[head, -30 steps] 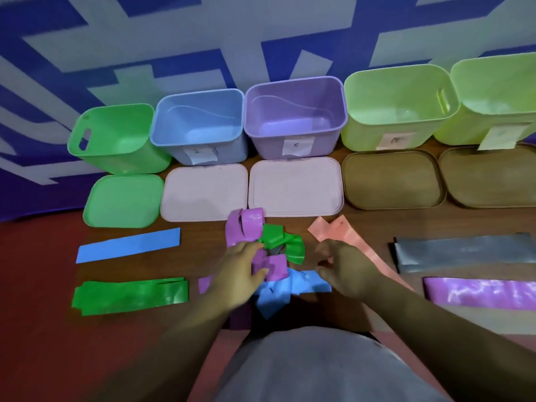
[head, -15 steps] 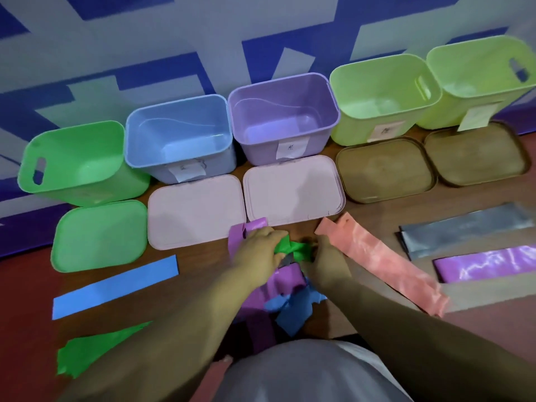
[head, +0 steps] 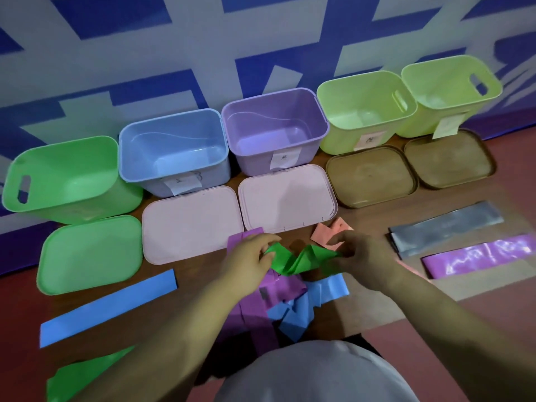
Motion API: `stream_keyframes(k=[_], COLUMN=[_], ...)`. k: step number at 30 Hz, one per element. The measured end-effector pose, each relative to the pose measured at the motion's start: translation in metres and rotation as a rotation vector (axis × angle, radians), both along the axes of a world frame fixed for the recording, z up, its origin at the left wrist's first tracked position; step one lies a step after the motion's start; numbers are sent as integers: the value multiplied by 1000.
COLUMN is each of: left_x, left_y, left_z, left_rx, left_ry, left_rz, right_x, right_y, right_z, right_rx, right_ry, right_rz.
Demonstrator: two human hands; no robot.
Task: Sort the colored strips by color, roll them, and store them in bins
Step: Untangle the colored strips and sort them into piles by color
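Fingers [head: 271,240] of the left hand [head: 249,258] pinch one end of a crumpled green strip [head: 295,261] and the right hand [head: 361,256] pinches the other end, so the strip hangs slack and kinked between them, just above the mixed heap of purple strips [head: 280,288] and blue strips [head: 301,310] in front of the person. Holding it by both ends looks like a way to draw it free of the tangle and pull it flat before it joins its colour. Sorting appears partly done: a lone blue strip [head: 107,307] lies flat at the left, sorted green strips [head: 87,375] lie at the lower left edge, a salmon strip [head: 330,230] shows just beyond the right hand, and grey strips [head: 446,224] and a glossy purple strip [head: 478,258] lie at the right, each colour apart. Along the wall the bins stand open, the green bin [head: 87,169] at far left, with their lids [head: 191,224] laid flat in front, likely to keep them ready for rolls; no roll shows inside any.
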State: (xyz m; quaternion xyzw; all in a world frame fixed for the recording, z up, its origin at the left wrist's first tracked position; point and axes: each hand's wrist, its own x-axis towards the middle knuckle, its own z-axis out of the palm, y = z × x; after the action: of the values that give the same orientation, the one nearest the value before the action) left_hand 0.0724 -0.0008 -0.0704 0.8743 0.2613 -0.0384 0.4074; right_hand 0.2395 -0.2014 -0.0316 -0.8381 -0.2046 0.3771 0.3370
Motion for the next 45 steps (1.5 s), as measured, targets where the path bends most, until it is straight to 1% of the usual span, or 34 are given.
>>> stream_keyframes(k=[3, 7, 12, 15, 18, 22, 25, 27, 32, 38, 42, 45], left_x=[-13, -34, -66, -86, -109, -142, -169, -187, -230, -299, -347, -370], left_y=[5, 9, 0, -12, -29, -41, -46, -47, -34, 9, 38, 56], left_z=[6, 7, 7, 8, 13, 17, 18, 18, 19, 21, 23, 19], left_rx=[4, -13, -47, -31, -49, 72, 90, 95, 122, 187, 242, 220], left_ry=[-58, -101, -92, -62, -109, -106, -86, -59, -19, 155, 198, 251], left_rz=[53, 156, 327, 430, 545, 672, 737, 780, 835, 821, 789, 768], right_x=[-2, -12, -20, -15, -13, -21, -34, -46, -85, -164, -219, -249], right_y=[-1, 2, 1, 2, 8, 23, 33, 40, 64, 104, 133, 148], right_z=[12, 20, 17, 13, 8, 3, 0, -3, -11, -31, -40, -50], right_rx=[2, 68, 136, 151, 140, 157, 151, 132, 94, 43, -9, -42], right_ry=[-50, -51, 32, 53, 23, 5, -45, -45, -56, -50, -40, -31], right_rz=[43, 53, 79, 187, 311, 424, 516, 556, 641, 652, 644, 674])
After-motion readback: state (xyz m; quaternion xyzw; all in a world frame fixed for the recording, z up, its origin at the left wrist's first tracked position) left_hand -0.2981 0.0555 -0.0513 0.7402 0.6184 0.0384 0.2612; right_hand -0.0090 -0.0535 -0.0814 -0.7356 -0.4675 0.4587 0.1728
